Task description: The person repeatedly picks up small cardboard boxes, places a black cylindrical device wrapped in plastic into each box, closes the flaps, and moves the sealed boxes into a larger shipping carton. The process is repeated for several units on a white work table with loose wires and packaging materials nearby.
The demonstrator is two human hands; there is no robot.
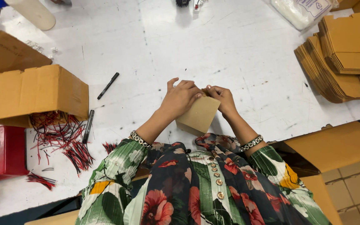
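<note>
A small brown cardboard box [198,116] sits tilted at the near edge of the white table [213,46], right in front of me. My left hand [179,98] presses on its top left, fingers curled over the far edge. My right hand [221,97] grips the box's top right corner, fingertips meeting the left hand's. Both wrists wear beaded bracelets. The box's far side is hidden behind my hands.
Stacks of flat brown carton blanks [342,54] lie at the right. An open carton [34,93] spills red and black wires [63,139] at the left, beside two black pens [108,85]. A red box [3,152] stands far left, and a large open carton [334,146] near right.
</note>
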